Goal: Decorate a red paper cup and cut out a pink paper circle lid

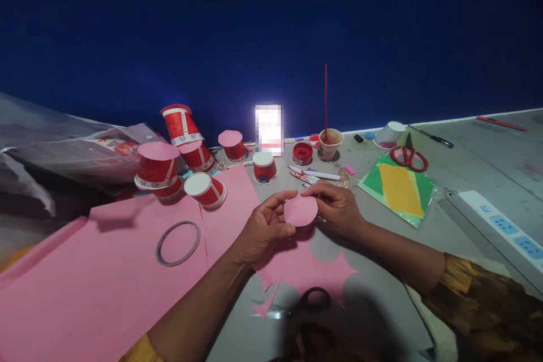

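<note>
A round pink paper disc [300,211] is between my two hands, above the middle of the table. My left hand [267,225] grips its left edge, thumb in front and fingers around the far side. My right hand [341,209] is closed on the upper right edge. What lies directly beneath the disc is mostly hidden. Below my hands lies a cut pink paper scrap [314,274] with curved cutouts. A pair of black-handled scissors [318,297] lies in shadow nearer me, its blades by the scrap.
Large pink sheets [127,271] cover the left, with a grey ring [178,244] on them. Several red paper cups [158,168], some topped with pink discs, stand behind. Farther right are markers [322,174], a red paint jar [302,153], red-handled scissors [409,158] and a power strip [504,232].
</note>
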{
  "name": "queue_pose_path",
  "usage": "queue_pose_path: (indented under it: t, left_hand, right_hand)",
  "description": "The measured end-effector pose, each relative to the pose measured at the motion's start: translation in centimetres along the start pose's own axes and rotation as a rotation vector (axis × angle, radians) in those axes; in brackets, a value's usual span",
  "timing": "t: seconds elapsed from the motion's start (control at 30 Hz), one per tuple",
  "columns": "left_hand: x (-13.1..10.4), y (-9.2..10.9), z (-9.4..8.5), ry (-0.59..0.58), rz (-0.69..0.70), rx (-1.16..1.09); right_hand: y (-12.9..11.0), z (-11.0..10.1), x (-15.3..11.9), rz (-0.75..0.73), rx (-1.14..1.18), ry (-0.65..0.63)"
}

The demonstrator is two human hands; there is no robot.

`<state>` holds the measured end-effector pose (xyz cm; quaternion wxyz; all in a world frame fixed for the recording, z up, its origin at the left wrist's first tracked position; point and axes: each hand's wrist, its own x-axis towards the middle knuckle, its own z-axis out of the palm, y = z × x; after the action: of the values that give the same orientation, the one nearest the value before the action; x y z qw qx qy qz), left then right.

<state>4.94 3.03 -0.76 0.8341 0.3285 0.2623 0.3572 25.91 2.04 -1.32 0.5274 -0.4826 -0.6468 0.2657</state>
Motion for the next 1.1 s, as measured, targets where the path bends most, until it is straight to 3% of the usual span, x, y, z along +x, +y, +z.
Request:
queue_pose_path:
  t: [0.1, 0.23, 0.33, 0.53, 0.83, 1.1]
  left_hand:
    - [0.0, -0.1, 0.1, 0.093, 0.026, 0.064]
    - [0.1, -0.4, 0.2, 0.223, 0.148, 0.227]
    - [0.2, -0.4, 0.3, 0.263, 0.220, 0.343]
    - [0.1, 0.0, 0.4, 0.220, 0.152, 0.259]
    - [0.1, 0.0, 0.6, 0.261, 0.161, 0.255]
    - [-0.1, 0.4, 1.0, 0.266, 0.140, 0.294]
  right_hand:
    - [-0.4, 0.0, -0.1, 0.089, 0.061, -0.027]
    - [-0.8, 0.0, -0.1, 0.451, 0.376, -0.053]
    - [-1.1, 0.0, -0.1, 0.577, 0.545, -0.078]
    - [-1.1, 0.2, 0.1, 0.602, 0.553, -0.079]
    - [-1.7, 0.0, 0.5, 0.555, 0.453, -0.180]
    - [-2.0, 0.1, 0.6, 0.589, 0.518, -0.229]
